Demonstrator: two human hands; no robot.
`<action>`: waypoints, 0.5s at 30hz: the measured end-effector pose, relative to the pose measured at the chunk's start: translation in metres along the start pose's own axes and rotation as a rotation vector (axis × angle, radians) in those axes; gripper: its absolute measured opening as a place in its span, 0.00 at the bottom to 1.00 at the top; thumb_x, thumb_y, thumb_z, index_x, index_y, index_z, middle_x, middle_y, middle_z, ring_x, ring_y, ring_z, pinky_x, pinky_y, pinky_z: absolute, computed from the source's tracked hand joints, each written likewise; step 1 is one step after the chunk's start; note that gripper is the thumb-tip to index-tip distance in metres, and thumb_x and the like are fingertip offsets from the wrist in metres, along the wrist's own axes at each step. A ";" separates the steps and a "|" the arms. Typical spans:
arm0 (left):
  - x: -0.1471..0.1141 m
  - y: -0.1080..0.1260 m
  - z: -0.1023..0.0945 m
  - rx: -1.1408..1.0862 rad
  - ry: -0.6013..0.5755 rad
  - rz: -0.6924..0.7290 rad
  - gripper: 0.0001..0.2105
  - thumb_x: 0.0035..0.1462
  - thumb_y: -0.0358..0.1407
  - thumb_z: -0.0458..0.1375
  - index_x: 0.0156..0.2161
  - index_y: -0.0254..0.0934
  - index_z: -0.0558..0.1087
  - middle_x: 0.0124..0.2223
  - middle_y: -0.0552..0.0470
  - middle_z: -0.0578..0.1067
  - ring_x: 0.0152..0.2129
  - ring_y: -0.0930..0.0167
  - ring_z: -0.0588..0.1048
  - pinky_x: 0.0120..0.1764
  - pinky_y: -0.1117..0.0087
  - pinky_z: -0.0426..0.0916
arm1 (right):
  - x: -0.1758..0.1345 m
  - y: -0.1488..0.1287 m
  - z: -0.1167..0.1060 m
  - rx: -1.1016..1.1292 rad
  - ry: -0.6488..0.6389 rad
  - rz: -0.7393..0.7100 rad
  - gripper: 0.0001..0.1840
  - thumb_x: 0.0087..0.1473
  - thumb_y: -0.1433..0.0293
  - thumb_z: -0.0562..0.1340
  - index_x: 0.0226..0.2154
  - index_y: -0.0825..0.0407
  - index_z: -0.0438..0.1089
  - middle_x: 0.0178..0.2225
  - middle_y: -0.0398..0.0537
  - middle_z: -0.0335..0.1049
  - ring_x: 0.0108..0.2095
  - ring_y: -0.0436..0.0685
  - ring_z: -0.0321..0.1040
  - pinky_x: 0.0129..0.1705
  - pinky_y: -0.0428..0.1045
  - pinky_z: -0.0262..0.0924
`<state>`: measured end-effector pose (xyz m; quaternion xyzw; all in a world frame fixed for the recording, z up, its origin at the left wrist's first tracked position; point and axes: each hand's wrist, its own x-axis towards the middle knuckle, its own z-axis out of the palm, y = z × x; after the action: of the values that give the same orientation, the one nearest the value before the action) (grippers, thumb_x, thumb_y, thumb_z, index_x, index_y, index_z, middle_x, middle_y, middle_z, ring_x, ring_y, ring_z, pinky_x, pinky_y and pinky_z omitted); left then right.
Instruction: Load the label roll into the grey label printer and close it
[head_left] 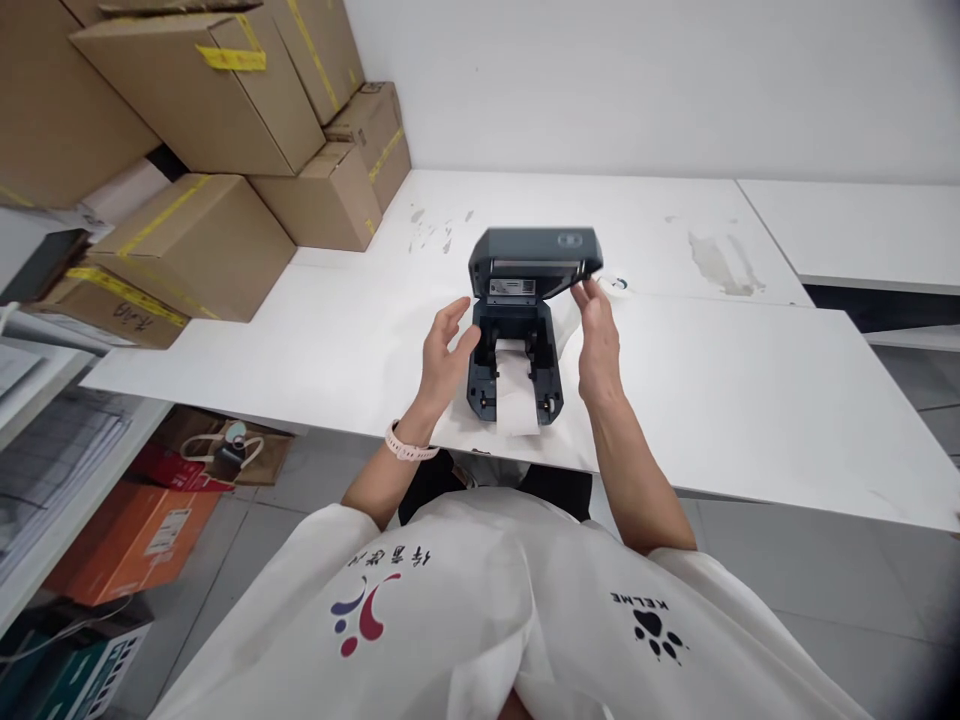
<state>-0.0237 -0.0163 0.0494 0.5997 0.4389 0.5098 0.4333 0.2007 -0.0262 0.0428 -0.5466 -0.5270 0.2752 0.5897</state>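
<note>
A dark grey label printer [481,390] stands on the white table in front of me, its lid [525,243] tilted up at the back. White label paper [517,393] runs out over the printer's front edge. My left hand [448,352] is beside the printer's left side, fingers apart, with the thumb close to the body's edge. On the other side my right hand [598,335] is raised with fingers stretched, their tips at the lid's right corner. Whether those fingertips press on the lid I cannot tell.
Cardboard boxes [199,245] with yellow tape are stacked at the table's left end. A small white round object [613,286] lies behind my right hand. The white table [720,400] reaches far right, with a gap [870,308] there. An orange box [135,540] sits below left.
</note>
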 end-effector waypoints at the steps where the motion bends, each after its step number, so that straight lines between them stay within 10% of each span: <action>1: 0.007 -0.006 0.003 0.053 -0.001 -0.044 0.26 0.65 0.46 0.59 0.66 0.45 0.66 0.73 0.45 0.66 0.72 0.58 0.62 0.70 0.53 0.61 | 0.011 0.000 0.003 -0.029 0.006 -0.021 0.40 0.66 0.37 0.48 0.71 0.36 0.57 0.72 0.47 0.59 0.74 0.67 0.54 0.75 0.70 0.47; 10: 0.017 -0.044 0.021 0.234 -0.088 -0.245 0.38 0.57 0.37 0.61 0.72 0.44 0.58 0.72 0.44 0.67 0.68 0.53 0.67 0.64 0.53 0.67 | 0.055 0.001 0.015 -0.545 0.031 -0.234 0.31 0.71 0.53 0.51 0.68 0.50 0.61 0.67 0.60 0.66 0.69 0.70 0.58 0.69 0.68 0.54; 15: 0.017 -0.048 0.023 0.272 -0.047 -0.239 0.39 0.55 0.34 0.61 0.72 0.41 0.59 0.68 0.43 0.72 0.66 0.51 0.69 0.63 0.53 0.68 | 0.052 -0.025 0.034 -1.011 -0.615 -0.349 0.24 0.67 0.75 0.49 0.54 0.55 0.77 0.54 0.58 0.80 0.55 0.66 0.74 0.60 0.59 0.60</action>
<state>-0.0030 0.0099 0.0047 0.6081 0.5618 0.3763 0.4159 0.1787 0.0269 0.0774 -0.5599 -0.8197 0.0360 0.1152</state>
